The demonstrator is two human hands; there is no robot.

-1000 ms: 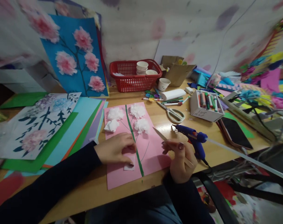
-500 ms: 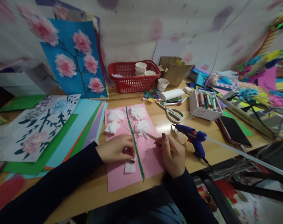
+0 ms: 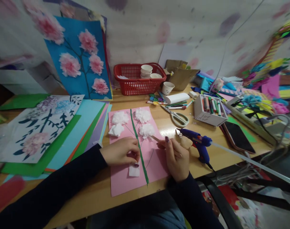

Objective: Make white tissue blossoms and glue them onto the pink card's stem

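Note:
A pink sheet of paper (image 3: 122, 186) lies in front of me, with a green painted stem (image 3: 142, 156) and thin drawn branches. On its upper half sit several crumpled white tissue flowers (image 3: 146, 131). My left hand (image 3: 122, 152) rests over the sheet's left side, fingers curled and thumb pinched at the top edge of a small white tissue square (image 3: 134, 171). In my right hand (image 3: 177, 159), at the sheet's right edge, is a thin wooden stick (image 3: 155, 138). Its tip points at the lower right tissue flower; whether it touches cannot be made out.
To the right lie a blue glue gun (image 3: 199, 143), scissors (image 3: 179, 118), a phone (image 3: 239, 136) and a box of markers (image 3: 209, 111). Behind stand a red basket (image 3: 140, 86) and a paper cup (image 3: 168, 88). Coloured sheets (image 3: 63, 149) are stacked at left.
The view has shifted slightly, so the things on the table appear a little displaced. Both hands keep nearly the same pose, the left at the tissue square, the right with the stick.

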